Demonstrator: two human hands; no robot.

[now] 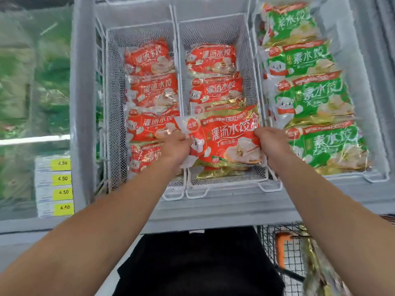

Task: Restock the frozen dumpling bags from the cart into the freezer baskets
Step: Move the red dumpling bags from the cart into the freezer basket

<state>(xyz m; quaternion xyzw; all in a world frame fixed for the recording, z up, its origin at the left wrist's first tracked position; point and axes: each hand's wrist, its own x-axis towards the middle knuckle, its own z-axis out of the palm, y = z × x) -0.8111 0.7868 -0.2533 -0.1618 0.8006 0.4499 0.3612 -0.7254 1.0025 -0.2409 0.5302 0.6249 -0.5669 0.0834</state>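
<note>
A red dumpling bag (224, 137) is held over the near end of the middle freezer basket (226, 182). My left hand (175, 146) grips its left edge and my right hand (271, 139) grips its right edge. Behind it in the same basket lie more red bags (213, 60). The left basket (113, 103) holds a row of several red bags (151, 90). The right basket (378, 159) is full of green dumpling bags (310, 97). The wire cart (286, 253) stands at the lower right with gold-edged bags (316, 263) in it.
The grey freezer rim (213, 212) runs across in front of me. A closed glass lid (34, 82) covers the compartment on the left, with yellow 4.50 price tags (62, 178) along its edge. My dark clothing fills the bottom centre.
</note>
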